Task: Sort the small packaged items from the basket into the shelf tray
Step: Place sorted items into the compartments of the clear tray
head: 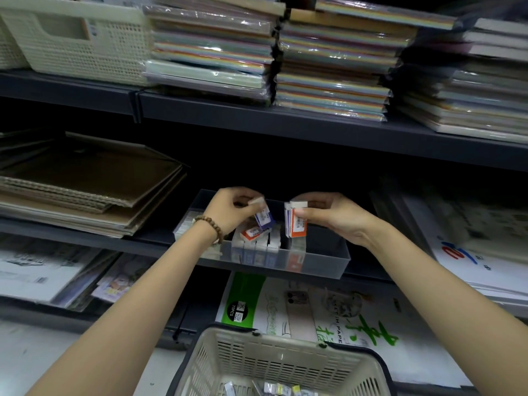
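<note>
Over the clear tray (328, 254) the right hand (333, 217) pinches an orange pack (297, 222) upright, its long axis vertical and white end up. The left hand (233, 211) pinches a blue pack (264, 219), tilted, above the standing row (257, 247) at the tray's left. The tray's right end is bare. Below the tray, the basket (274, 358) holds loose packs (275, 388).

Single head-worn wide-angle view. Faces forward and tilted down at dark grey metal shelving (285, 115), close range. Forearms enter from the bottom corners. Left hand (231, 210) and right hand (334, 215) meet mid-frame over the clear plastic shelf tray (328, 261). Near enough to show the colours of the blue-and-white small pack (264, 218) in the left hand and the orange-and-white small pack (297, 221) in the right, but their print is unreadable. Beige slotted plastic basket (257, 364) lies directly below the lens, cropped by the bottom edge. Frame edges bow and blur.
</note>
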Demonstrator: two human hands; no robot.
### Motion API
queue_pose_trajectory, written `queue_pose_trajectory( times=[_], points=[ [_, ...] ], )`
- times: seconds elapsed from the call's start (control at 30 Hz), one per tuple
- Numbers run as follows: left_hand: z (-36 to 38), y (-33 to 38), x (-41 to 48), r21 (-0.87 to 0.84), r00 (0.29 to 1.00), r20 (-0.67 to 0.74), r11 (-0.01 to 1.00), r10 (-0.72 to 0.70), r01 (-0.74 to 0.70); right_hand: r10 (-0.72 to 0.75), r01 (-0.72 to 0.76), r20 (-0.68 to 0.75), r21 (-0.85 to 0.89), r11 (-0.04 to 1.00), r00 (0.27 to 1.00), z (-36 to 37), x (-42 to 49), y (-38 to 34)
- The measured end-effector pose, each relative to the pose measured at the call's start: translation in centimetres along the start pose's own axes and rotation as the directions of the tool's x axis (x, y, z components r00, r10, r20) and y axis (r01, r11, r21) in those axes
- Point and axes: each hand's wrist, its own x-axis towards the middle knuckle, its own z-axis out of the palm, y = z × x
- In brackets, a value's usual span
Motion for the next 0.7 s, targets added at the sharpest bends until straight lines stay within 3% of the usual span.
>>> queue_pose_trajectory(
  times=[0.2, 0.37, 0.53, 0.7],
  points=[
    [2.4, 1.4, -0.8, -0.275, 0.995, -0.047, 0.959, -0.086, 0.07, -0.036, 0.044, -0.081, 0.094, 0.995, 0.996, 1.1, -0.5, 0.4],
    [4.4, 1.8, -0.8, -0.257, 0.987, -0.16, 0.965, 0.016, -0.057, 0.047, -0.024, -0.067, 0.311, 0.95, 0.997, -0.5, -1.8, 1.0],
    [6.9, 2.7, -1.0, -0.436, 0.999, 0.049, 0.9, 0.009, 0.013, 0.03, 0.012, -0.142, 0.286, 0.958, 0.989, -1.2, -2.4, 1.4],
    [7.8, 2.1, -1.0, -0.468, 0.985, 0.164, 0.876, -0.043, 0.116, 0.067, -0.012, -0.167, 0.314, 0.949, 0.984, -2.5, -2.7, 1.7]
  ],
)
